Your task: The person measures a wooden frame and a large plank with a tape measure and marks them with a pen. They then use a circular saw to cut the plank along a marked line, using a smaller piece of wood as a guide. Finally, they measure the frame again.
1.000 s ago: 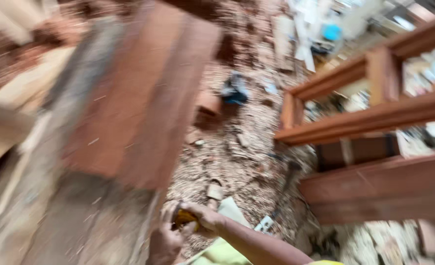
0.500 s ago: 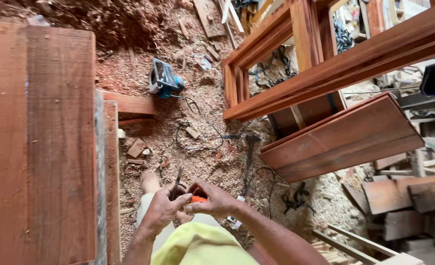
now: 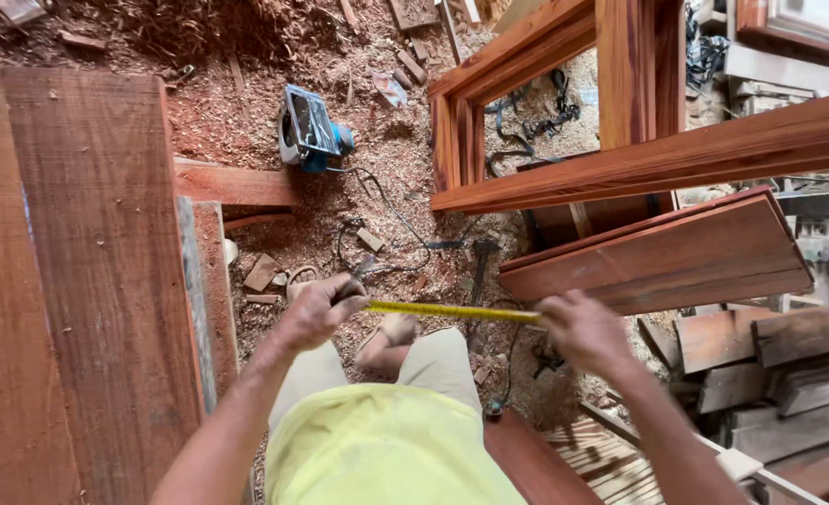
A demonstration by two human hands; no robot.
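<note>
A yellow tape measure blade [image 3: 452, 310] is stretched level between my two hands, in front of my yellow shirt. My left hand [image 3: 319, 311] is closed around the tape's case at the blade's left end. My right hand [image 3: 583, 329] pinches the blade's free end at the right. Both hands hang above a floor covered in sawdust and wood scraps, with my bare foot [image 3: 397, 329] just below the blade.
Broad reddish planks [image 3: 87, 281] lie at the left. A blue power tool [image 3: 309, 131] with a black cord rests on the sawdust ahead. Wooden frames [image 3: 639, 159] and stacked boards [image 3: 676, 252] fill the right side, with more timber [image 3: 779, 374] at lower right.
My hands were together in front of me; now they have drawn apart, pulling the yellow blade out between them. The camera view has steadied and tilted down.
</note>
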